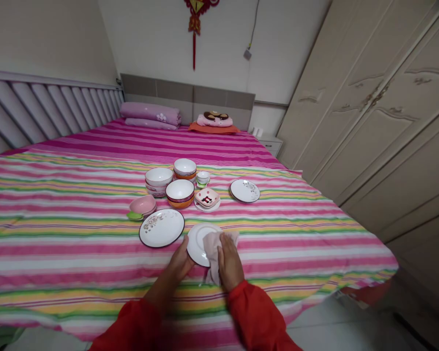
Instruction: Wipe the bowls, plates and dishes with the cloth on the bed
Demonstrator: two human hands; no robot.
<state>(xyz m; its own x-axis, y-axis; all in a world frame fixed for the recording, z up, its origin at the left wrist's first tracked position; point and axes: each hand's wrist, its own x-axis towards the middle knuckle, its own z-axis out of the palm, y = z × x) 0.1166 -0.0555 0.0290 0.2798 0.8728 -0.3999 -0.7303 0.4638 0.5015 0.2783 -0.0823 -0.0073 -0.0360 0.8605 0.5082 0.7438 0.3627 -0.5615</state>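
My left hand (180, 263) grips the near-left rim of a white plate (197, 240), holding it just above the striped bedspread. My right hand (229, 262) presses a pale pink cloth (211, 247) flat against the plate's face, fingers closed over the cloth. Both sleeves are red. Just left of the held plate lies a dark-rimmed floral plate (161, 227).
Stacked bowls (180, 193), (158, 181), (185, 169), a pink bowl (143, 205), a small square dish (207, 197), small cups (203, 178) and another plate (245, 190) sit on the striped bed (58, 204). Pillows lie at the headboard. A wardrobe (380, 112) stands on the right.
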